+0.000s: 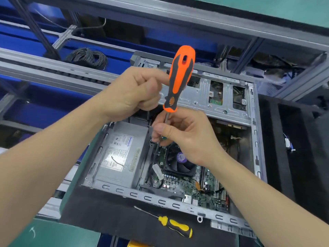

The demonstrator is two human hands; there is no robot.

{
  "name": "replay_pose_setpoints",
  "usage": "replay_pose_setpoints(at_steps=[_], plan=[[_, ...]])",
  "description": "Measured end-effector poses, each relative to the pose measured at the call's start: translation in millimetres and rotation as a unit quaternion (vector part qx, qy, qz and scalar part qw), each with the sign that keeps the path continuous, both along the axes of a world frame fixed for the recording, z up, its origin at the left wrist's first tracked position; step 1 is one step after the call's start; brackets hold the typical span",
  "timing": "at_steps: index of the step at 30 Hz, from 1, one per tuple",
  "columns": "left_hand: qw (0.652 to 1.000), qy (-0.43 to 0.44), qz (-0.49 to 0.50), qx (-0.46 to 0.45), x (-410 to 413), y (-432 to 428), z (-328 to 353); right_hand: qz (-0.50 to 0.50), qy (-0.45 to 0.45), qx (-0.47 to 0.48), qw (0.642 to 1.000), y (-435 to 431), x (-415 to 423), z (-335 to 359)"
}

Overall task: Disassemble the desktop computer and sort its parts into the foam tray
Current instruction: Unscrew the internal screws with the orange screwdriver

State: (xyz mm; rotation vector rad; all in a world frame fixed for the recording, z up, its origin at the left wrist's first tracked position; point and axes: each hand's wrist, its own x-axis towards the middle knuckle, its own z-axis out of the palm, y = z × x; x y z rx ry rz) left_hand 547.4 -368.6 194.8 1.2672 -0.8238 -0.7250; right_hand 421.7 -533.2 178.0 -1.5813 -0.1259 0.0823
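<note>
The open desktop case (229, 107) lies on its side in front of me. Inside are a grey power supply (121, 157) on the left, a black CPU fan (179, 163) and the green motherboard (210, 198). An orange-and-black screwdriver (179, 79) stands upright over the gap between power supply and fan. My right hand (188, 138) pinches its metal shaft just under the handle. My left hand (135, 91) is curled, its fingertips against the handle's left side. The screwdriver's tip is hidden behind my right hand. The black foam tray (277, 148) stands to the right of the case.
A yellow-and-black screwdriver (178, 226) lies on the black foam mat (99, 216) in front of the case. A white connector with blue wires (288, 143) sits in the foam tray. A coil of black cable (87, 57) lies behind the aluminium rail at the back left.
</note>
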Motion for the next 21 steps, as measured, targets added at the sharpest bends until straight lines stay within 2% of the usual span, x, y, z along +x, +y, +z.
replay_pose_setpoints(at_steps=[4,9,21], plan=[[0.999,0.023,-0.005,-0.031,-12.0,-9.0,-1.2,-0.01,-0.004,-0.005,1.0,1.2,-0.4,-1.0],[0.999,0.024,0.022,-0.025,-23.3,-12.2,-2.1,-0.012,-0.004,-0.01,1.0,2.7,-1.8,0.5],[0.998,0.062,-0.001,-0.03,-26.0,-10.4,-10.4,0.011,-0.019,-0.027,0.999,3.3,-1.7,-3.7]])
